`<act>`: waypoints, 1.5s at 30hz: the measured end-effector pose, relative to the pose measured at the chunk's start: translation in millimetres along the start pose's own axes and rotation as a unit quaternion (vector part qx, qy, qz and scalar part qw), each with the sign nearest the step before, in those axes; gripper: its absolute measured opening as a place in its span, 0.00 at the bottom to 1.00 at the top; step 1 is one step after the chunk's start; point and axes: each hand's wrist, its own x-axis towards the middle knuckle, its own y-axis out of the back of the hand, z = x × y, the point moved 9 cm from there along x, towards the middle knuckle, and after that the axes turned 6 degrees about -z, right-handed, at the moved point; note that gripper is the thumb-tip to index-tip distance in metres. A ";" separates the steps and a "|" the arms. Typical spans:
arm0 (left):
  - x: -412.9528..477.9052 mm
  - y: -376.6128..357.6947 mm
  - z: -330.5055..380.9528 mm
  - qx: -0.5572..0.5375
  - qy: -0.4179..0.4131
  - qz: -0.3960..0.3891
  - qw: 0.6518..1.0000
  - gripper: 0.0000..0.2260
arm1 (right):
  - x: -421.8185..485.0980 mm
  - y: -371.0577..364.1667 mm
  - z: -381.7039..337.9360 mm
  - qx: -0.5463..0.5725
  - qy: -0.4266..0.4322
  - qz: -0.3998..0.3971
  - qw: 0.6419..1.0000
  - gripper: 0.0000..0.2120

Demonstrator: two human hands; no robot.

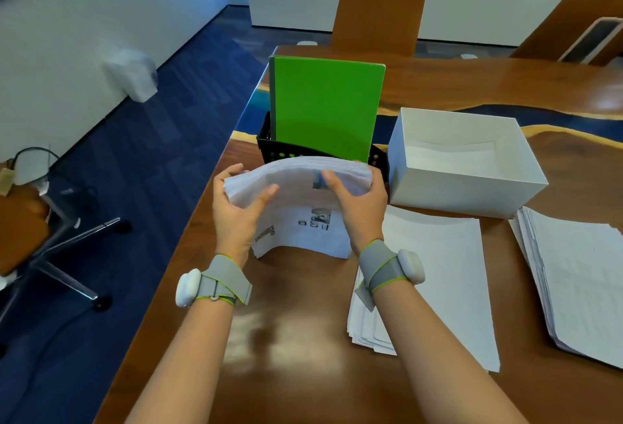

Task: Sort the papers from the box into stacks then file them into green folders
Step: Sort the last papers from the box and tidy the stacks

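A thick stack of printed papers (296, 221) stands on its lower edge on the wooden table (296, 339), its top bent over toward me. My left hand (236, 211) grips the stack's upper left corner and my right hand (357, 208) grips its upper right part, thumbs on the near face. Just behind the stack, green folders (327, 106) stand upright in a black perforated holder (266, 147). To the right sits the white box (472, 184), open, with papers lying low inside.
Two flat paper stacks lie on the table: one (438, 282) by my right wrist, another (580, 288) at the right edge. The table's left edge drops to blue carpet with an office chair (60, 241). Brown chair backs (381, 2) stand beyond the table.
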 end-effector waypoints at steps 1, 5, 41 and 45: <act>-0.3 -1.0 -3.8 0.004 0.006 -0.007 1.000 0.24 | 0.0 -0.3 6.2 0.003 -0.017 -0.019 1.000 0.21; 3.0 -6.4 -13.4 -0.046 0.067 0.021 0.996 0.08 | -0.4 -5.9 13.3 0.028 -0.075 -0.035 0.996 0.13; -5.2 -2.6 -48.0 -0.039 0.128 -0.064 0.989 0.13 | -16.5 12.4 55.2 0.055 -0.130 -0.081 0.987 0.12; -30.3 -1.4 -102.1 -0.002 0.221 -0.043 0.974 0.15 | -40.4 15.1 107.1 0.000 -0.220 -0.070 0.973 0.15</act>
